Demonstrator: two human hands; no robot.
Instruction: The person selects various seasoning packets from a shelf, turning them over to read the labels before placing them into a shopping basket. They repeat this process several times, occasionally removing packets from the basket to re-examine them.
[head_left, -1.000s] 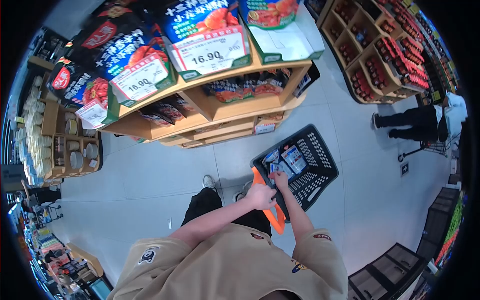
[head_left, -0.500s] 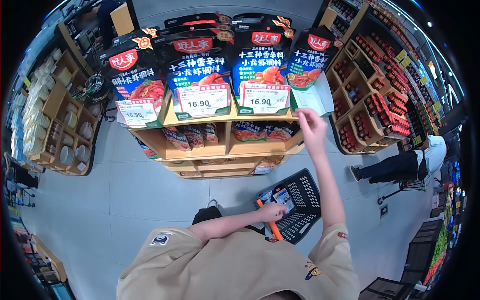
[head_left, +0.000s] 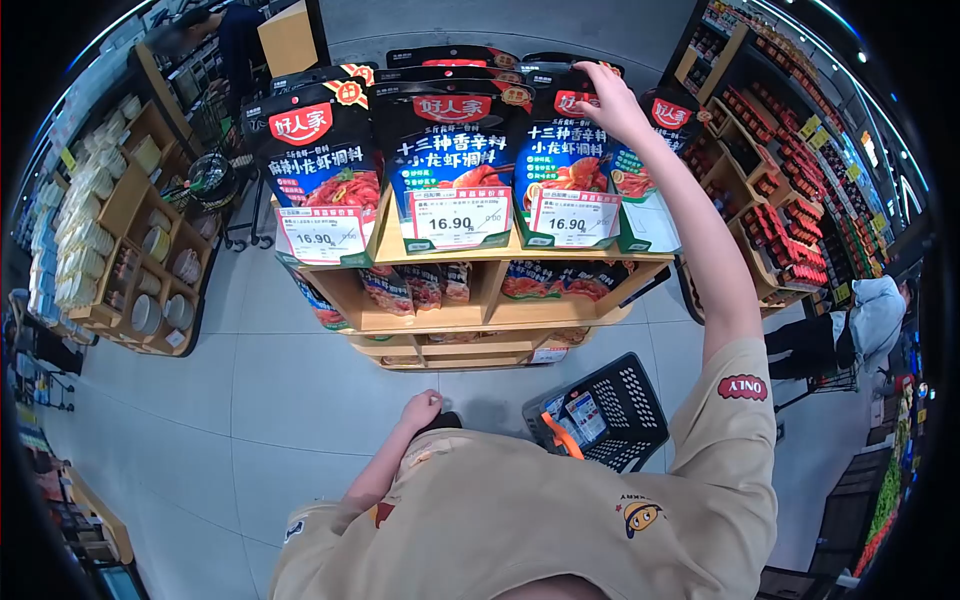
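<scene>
The right hand point(head_left: 612, 100) is at the top edge of a pouch point(head_left: 560, 150), its thumb and fingers spaced apart; I cannot tell whether they grip it. The pouch stands upright along the front edge of the stand point(head_left: 420, 322), third from the left and toward the right corner, with a price card point(head_left: 575, 220) before it. The left hand point(head_left: 422, 408) hangs above the floor, fingers curled and nothing showing in it, though how tightly they fold is unclear. Pulling the pouch by its top alone could let it slip, or tip the card over the front edge; the forearm, crossing close by the end pouch point(head_left: 672, 110), might knock that at the right corner. The basket point(head_left: 625, 400) sits low in front, its orange handle point(head_left: 562, 436) out of either hand, so a dropped pouch could miss it. Red badges read 好人家; the pouch says 十三种香辛料小龙虾调料, as does the middle pouch point(head_left: 450, 145), while the left pouch point(head_left: 318, 150) appears to say 麻辣小龙虾调料. Cards show 16.90; the right sleeve point(head_left: 725, 400) carries "ONLY".
</scene>
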